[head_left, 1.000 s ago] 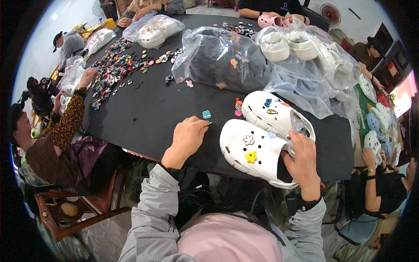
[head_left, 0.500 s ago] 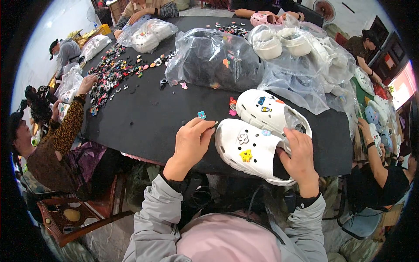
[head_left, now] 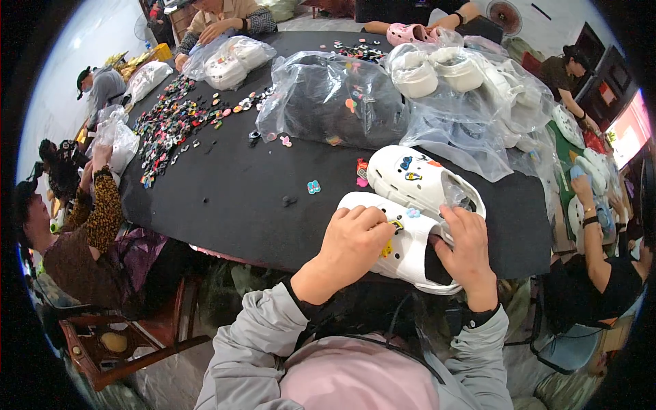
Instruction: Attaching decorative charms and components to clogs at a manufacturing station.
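A white clog [head_left: 418,257] lies nearest me at the table edge, toe to the left. My right hand [head_left: 466,244] grips it at the heel opening, thumb inside and fingers over the side. Over the toe, my left hand [head_left: 347,247] is closed with its fingertips at a small dark and yellow shoe charm [head_left: 395,226]; whether it sits in a hole is hidden. A yellow charm [head_left: 387,250] and a pale blue flower charm [head_left: 413,213] show on the upper. Behind it rests a second white clog [head_left: 410,174] with several charms and clear plastic inside.
Loose on the black table [head_left: 225,205] lie a blue charm [head_left: 313,186], a red and pink charm [head_left: 361,172] and a dark charm [head_left: 290,201]. A charm pile [head_left: 171,126] spreads far left. Bagged white clogs [head_left: 471,75] stand behind. Other people work around the table.
My left hand has moved right from beside the toe onto the clog's upper, bringing the small charm. A dark charm now shows on the table. My right hand keeps its hold.
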Demonstrator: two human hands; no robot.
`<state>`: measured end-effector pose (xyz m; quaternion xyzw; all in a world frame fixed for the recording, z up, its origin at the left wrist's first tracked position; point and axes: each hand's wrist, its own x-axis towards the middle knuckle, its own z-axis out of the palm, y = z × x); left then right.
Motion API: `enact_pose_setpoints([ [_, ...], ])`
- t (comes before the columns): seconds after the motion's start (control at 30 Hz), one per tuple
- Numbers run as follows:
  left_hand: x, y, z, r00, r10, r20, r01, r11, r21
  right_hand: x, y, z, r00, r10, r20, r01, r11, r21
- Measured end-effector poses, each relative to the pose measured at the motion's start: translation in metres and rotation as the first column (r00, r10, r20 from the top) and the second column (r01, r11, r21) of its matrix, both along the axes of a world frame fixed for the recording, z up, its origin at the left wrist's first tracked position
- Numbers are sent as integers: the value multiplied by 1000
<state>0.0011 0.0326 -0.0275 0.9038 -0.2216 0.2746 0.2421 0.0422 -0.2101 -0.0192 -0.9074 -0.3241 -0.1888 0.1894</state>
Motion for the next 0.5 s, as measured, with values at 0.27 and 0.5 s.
enact_pose_setpoints([
  [0.27,3,7,6,994,-18,-105,16,1000,-25,-17,10,30,989,-99,110,116,980,-163],
  [0.5,2,1,12,986,-42,-163,21,991,-131,-41,26,30,991,50,-127,-24,980,197],
])
